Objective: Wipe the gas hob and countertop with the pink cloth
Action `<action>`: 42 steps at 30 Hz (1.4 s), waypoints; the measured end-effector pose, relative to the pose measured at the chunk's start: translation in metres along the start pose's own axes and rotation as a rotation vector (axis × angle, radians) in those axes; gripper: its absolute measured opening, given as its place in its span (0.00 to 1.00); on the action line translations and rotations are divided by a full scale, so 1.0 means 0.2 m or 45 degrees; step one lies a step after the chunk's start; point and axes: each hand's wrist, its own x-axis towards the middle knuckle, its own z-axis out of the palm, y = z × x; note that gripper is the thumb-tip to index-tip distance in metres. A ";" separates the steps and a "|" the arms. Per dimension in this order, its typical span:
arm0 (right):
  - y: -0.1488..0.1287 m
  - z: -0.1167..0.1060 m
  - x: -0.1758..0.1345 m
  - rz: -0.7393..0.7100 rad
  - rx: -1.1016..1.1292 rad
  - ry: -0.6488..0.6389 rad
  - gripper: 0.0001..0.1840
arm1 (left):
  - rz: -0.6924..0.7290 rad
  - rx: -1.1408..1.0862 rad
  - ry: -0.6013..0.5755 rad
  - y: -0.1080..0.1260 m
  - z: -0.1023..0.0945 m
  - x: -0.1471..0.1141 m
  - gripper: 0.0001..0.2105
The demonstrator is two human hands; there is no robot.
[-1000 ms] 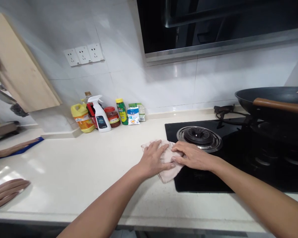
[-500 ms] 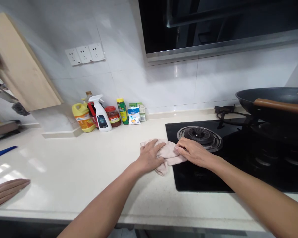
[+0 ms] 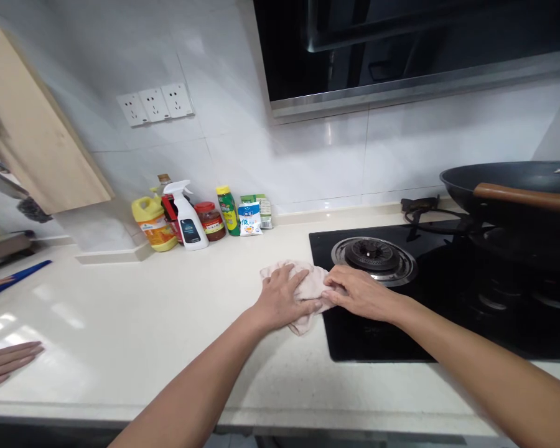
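Note:
A pale pink cloth (image 3: 313, 284) lies crumpled on the white countertop (image 3: 168, 336), its right side reaching the edge of the black glass gas hob (image 3: 378, 339). My left hand (image 3: 282, 297) rests flat on the cloth with its fingers spread. At the cloth's right end, my right hand (image 3: 357, 292) has its fingers curled and closed on the fabric, just in front of the left burner (image 3: 372, 256). The underside of the cloth is hidden.
Along the wall stand a yellow jug (image 3: 155, 225), a white spray bottle (image 3: 190, 218), a red-lidded jar (image 3: 210, 222), a green bottle (image 3: 228, 211) and a salt packet (image 3: 250, 219). A wok (image 3: 508, 186) sits at right. Another person's hand (image 3: 9, 364) and a blue strip (image 3: 23, 274) are at left.
My right hand has shifted slightly left, pulling the cloth's right end closer to my left hand. The other person's hand at left moved a little left; the blue strip shifted right.

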 end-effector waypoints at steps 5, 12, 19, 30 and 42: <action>-0.02 -0.01 0.00 -0.020 0.072 -0.039 0.12 | 0.001 0.010 -0.001 0.00 0.01 0.00 0.40; 0.00 0.01 0.00 -0.008 0.097 0.006 0.14 | 0.018 0.050 0.034 0.00 0.02 0.00 0.36; 0.02 0.02 0.01 -0.024 0.062 0.052 0.14 | 0.064 0.075 0.086 0.00 0.03 -0.01 0.34; 0.03 0.02 -0.01 -0.042 -0.061 0.037 0.08 | 0.050 0.071 0.068 0.01 0.02 -0.01 0.34; 0.03 0.01 0.00 0.050 -0.079 -0.012 0.11 | 0.072 0.070 0.057 0.01 0.01 -0.01 0.33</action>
